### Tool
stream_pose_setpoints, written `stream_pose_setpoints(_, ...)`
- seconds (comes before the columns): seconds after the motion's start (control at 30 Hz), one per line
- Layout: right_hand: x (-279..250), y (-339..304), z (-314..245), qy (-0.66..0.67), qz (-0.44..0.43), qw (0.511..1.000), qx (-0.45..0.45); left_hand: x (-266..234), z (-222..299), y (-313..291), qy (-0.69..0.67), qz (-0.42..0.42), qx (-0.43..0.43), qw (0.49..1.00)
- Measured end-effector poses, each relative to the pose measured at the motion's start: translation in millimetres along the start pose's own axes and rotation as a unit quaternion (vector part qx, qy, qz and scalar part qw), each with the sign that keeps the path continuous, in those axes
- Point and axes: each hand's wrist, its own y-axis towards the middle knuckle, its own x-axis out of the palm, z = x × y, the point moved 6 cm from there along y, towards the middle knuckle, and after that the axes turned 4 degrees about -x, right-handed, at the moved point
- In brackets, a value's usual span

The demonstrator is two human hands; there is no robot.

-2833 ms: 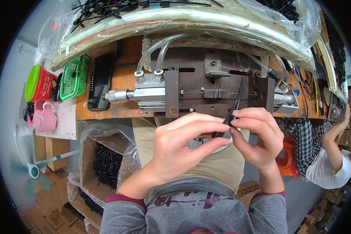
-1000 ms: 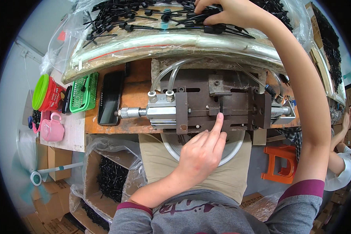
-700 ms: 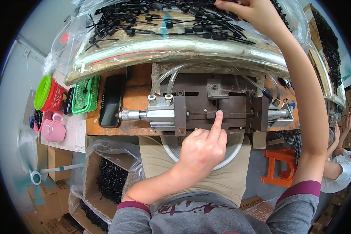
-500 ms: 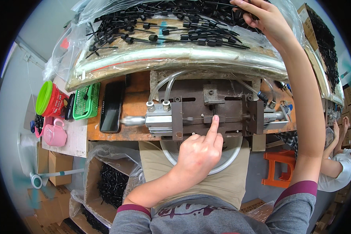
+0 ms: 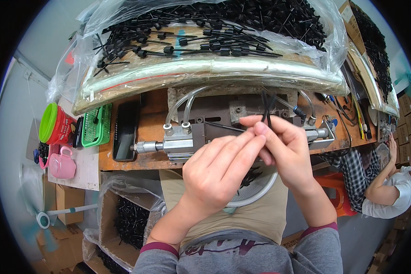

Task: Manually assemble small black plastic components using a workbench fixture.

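My left hand (image 5: pixel 217 171) and my right hand (image 5: pixel 285 148) meet in front of the metal clamping fixture (image 5: pixel 182 145), fingertips touching. Black thin-stemmed plastic parts (image 5: pixel 266 107) stick up from the closed fingers of my right hand, slightly blurred. Another thin black strip (image 5: pixel 226 126) runs out leftward from the pinched fingers of my left hand; its other end is hidden. Both hands cover the middle of the fixture. Beneath them, a white round basket (image 5: pixel 255 198) on my lap holds several black parts (image 5: pixel 250 177).
Behind the fixture, a plastic-lined tray (image 5: pixel 205 68) carries a heap of black parts. Clear air hoses (image 5: pixel 180 102) arch over the fixture. On the left are a phone (image 5: pixel 125 130), a green basket (image 5: pixel 104 125) and a pink cup (image 5: pixel 63 163). A co-worker (image 5: pixel 388 192) sits at right.
My right hand has come down from the heap at the back to my left hand, bringing black parts. My left index finger has left the fixture, and that hand now pinches a black strip.
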Motion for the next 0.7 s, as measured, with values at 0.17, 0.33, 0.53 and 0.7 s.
stream_pose_setpoints(0.17,-14,-21,3,0.025,0.005,0.998,0.052,-9,0,-11,-0.062,-0.025,-0.045,0.997)
stream_pose_setpoints(0.33,-44,-40,-8,-0.089,0.136,0.982,-0.099,4,0,-40,-0.084,-0.081,-0.129,0.985)
stream_pose_setpoints(0.53,-43,-49,-4,-0.127,0.160,0.971,-0.126,38,-1,-58,0.095,-0.173,-0.053,0.979)
stream_pose_setpoints(0.7,-40,-59,-3,-0.138,0.178,0.962,-0.151,40,-5,-49,0.107,-0.192,-0.065,0.974)
